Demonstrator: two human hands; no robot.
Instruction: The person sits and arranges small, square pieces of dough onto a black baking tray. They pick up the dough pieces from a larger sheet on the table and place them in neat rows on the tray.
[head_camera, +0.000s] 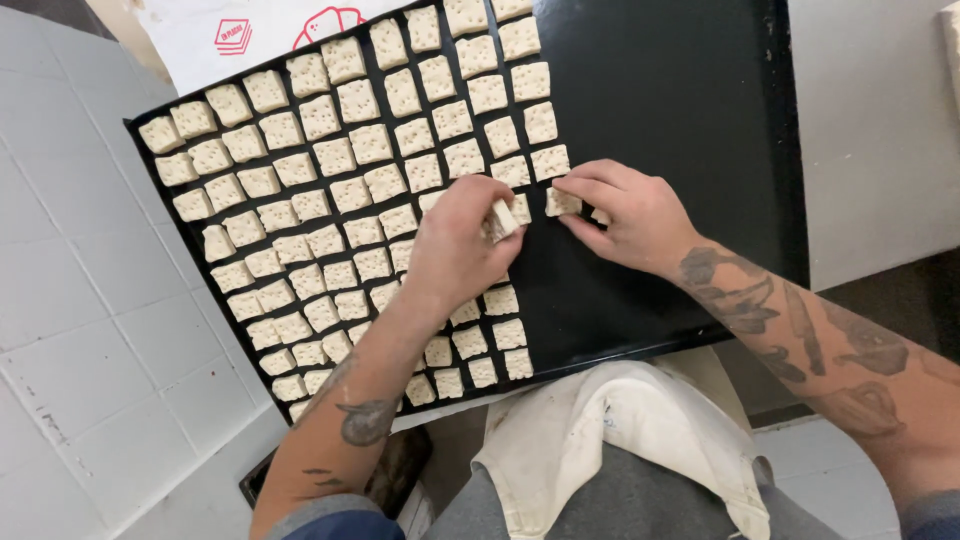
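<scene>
Matt, pitted dough squares (371, 143) on smooth, glossy black metal tray (660, 100).

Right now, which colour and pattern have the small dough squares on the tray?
Pale cream dough squares, each dotted with small holes, on a black tray; the head view shows it.

Baking tray (680, 100): one, black.
Dough squares (335, 155): too many for a sure tally (some hidden under the hands), in rows across the tray's left half.
Hands over tray: two.
Apron (620, 440): one, below tray.
</scene>
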